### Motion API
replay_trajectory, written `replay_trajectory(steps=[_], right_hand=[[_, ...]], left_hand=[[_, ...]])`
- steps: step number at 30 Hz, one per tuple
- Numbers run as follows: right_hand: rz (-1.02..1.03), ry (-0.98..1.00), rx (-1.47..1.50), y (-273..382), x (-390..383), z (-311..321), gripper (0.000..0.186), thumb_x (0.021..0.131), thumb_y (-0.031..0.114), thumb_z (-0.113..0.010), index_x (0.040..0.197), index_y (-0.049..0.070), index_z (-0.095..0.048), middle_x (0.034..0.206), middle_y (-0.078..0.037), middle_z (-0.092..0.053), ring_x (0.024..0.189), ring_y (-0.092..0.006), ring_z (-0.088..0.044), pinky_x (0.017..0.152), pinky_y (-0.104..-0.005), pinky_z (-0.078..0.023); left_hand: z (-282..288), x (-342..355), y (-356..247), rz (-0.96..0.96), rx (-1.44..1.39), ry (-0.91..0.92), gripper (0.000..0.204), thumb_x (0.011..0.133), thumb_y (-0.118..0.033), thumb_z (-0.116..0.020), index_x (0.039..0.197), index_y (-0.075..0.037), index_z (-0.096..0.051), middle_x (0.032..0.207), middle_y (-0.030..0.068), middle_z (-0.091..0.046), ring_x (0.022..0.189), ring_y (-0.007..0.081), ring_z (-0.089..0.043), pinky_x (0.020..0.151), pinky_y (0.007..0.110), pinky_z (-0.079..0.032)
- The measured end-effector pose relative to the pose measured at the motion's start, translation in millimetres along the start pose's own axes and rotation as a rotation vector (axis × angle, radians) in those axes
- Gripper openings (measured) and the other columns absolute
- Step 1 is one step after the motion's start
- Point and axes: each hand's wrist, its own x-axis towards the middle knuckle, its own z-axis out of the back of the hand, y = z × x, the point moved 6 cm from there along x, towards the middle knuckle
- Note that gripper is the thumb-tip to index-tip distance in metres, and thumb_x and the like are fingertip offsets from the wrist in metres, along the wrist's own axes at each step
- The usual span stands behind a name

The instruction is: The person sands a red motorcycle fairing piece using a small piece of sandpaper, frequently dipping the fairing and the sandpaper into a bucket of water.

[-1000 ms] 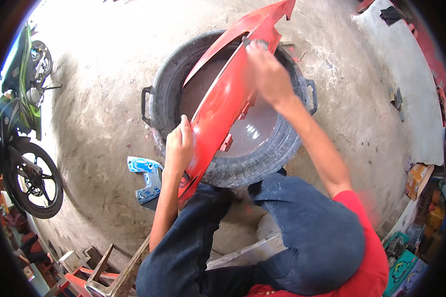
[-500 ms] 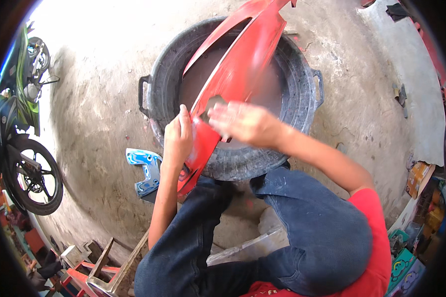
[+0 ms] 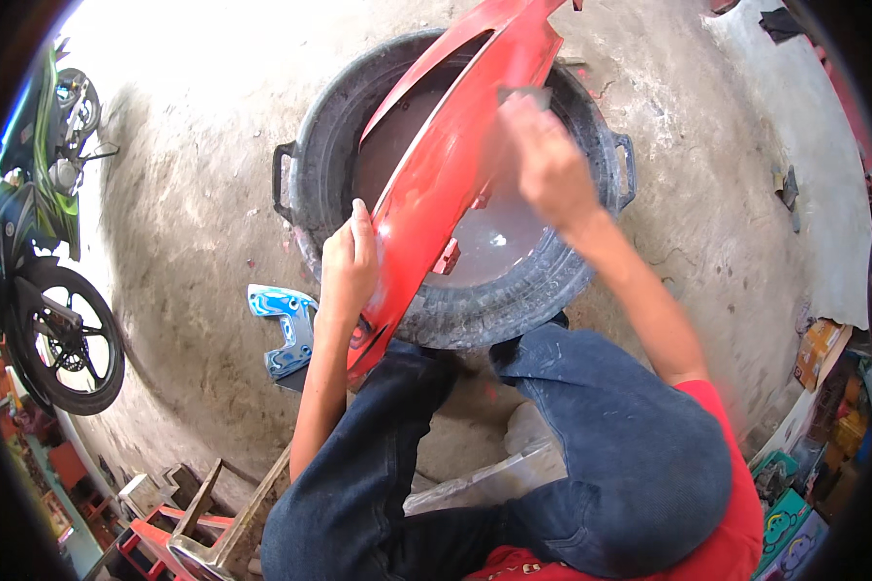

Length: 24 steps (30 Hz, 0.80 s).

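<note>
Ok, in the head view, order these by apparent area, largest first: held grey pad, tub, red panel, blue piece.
1. Tub
2. Red panel, cut off at top
3. Blue piece
4. Grey pad, blurred

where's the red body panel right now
In the head view, the red body panel slants across the black tub at upper centre, with the left hand at its left edge.

— Where does the view look from?
— The wearer's head, facing steeply down on the black tub (image 3: 455, 327) and the jeans (image 3: 630, 431) (a fisheye, its rim dark and curved).
— How near?
— Close: the jeans alone fill much of the lower middle
</note>
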Motion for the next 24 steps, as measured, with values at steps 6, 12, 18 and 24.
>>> replay_trajectory(steps=[6, 12, 18, 24], right_hand=[[0.409, 0.003, 0.159, 40.5, -15.2, 8.3, 0.044, 0.096, 0.014, -0.057, 0.137, 0.0, -0.064, 0.138, -0.019, -0.067, 0.132, -0.0299, -0.064, 0.115, -0.043, -0.05], [0.339, 0.0, 0.142, 43.7, -17.1, 5.7, 0.042, 0.095, 0.012, -0.059, 0.133, -0.003, -0.065, 0.138, -0.02, -0.067, 0.131, -0.0308, -0.064, 0.118, -0.0437, -0.046], [-0.016, 0.041, 0.022, 15.9, -4.0, 8.9, 0.052, 0.093, 0.008, -0.056, 0.143, -0.007, -0.056, 0.141, -0.024, -0.064, 0.135, -0.0363, -0.061, 0.119, -0.0483, -0.045], [0.382, 0.049, 0.203, 68.6, -22.1, 16.6, 0.047, 0.095, 0.01, -0.056, 0.138, -0.006, -0.061, 0.138, -0.02, -0.067, 0.131, -0.0351, -0.064, 0.109, -0.0463, -0.054]], left_hand=[[2.2, 2.1, 0.3, 0.051, -0.064, -0.039, 0.033, 0.099, 0.0, -0.056, 0.129, 0.014, -0.057, 0.084, 0.0244, -0.062, 0.069, 0.0418, -0.062, 0.062, 0.048, -0.048], [-10.7, -0.4, 18.5, 0.563, -0.495, 0.142, 0.029, 0.103, -0.002, -0.052, 0.129, 0.012, -0.054, 0.08, 0.0211, -0.058, 0.068, 0.038, -0.057, 0.061, 0.047, -0.044], [9.1, 10.2, 3.6, 0.441, -0.429, 0.003, 0.043, 0.114, -0.025, -0.041, 0.091, 0.007, -0.059, 0.071, 0.0273, -0.056, 0.065, 0.0475, -0.054, 0.06, 0.052, -0.039], [7.6, 10.4, 5.6, 0.508, -0.481, 0.009, 0.047, 0.114, -0.026, -0.041, 0.085, 0.007, -0.058, 0.068, 0.0266, -0.054, 0.062, 0.0456, -0.053, 0.058, 0.05, -0.038]])
